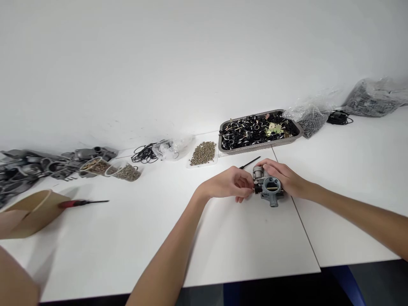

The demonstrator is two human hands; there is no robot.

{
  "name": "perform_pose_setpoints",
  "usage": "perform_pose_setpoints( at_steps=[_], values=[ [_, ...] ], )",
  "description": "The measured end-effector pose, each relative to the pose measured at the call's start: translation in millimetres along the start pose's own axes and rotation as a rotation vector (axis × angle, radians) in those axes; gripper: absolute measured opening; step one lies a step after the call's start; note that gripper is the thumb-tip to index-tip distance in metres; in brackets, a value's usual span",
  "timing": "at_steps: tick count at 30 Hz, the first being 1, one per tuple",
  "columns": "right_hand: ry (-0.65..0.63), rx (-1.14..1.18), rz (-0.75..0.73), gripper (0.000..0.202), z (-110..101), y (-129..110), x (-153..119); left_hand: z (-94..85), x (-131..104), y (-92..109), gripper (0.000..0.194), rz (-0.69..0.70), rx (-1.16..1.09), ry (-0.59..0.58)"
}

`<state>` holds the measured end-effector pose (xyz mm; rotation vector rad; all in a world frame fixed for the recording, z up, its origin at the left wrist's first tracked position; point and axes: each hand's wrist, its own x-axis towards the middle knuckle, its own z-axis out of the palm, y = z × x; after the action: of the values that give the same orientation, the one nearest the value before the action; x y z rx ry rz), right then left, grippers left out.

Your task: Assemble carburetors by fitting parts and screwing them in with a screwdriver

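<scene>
A grey metal carburetor [273, 196] rests on the white table, its round bore facing me. My right hand [288, 179] is closed around its right side and top. At its left side, my left hand [234, 183] has its fingers curled and pinched at a small black fitting [257, 188]. The fingertips hide whether anything smaller is between them. Behind my left hand a thin dark shaft [250, 162], like a screwdriver's, lies on the table, its other end hidden.
Behind stands a metal tray [261, 148] of black parts, beside brass pieces [203, 154] on a white lid. Left are tipped cups [126, 171], grey castings [38, 168], a beige ring [41, 212] and a red screwdriver [72, 204]. Plastic bags [372, 100] lie right. Another person's arm shows bottom left.
</scene>
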<state>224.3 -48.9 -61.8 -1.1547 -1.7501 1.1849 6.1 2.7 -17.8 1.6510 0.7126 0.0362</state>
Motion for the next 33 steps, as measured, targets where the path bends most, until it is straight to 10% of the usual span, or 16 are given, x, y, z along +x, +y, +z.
perform_pose_setpoints(
  at_steps=[21,33],
  values=[
    [-0.004,0.002,-0.014,0.041,0.0,2.0,0.5,-5.0,-3.1,-3.9,0.043,-0.056,-0.104,-0.131],
    [0.003,-0.036,-0.022,0.042,-0.6,0.8,1.1,-5.3,2.2,-9.6,0.030,-0.016,-0.174,-0.172]
  ],
)
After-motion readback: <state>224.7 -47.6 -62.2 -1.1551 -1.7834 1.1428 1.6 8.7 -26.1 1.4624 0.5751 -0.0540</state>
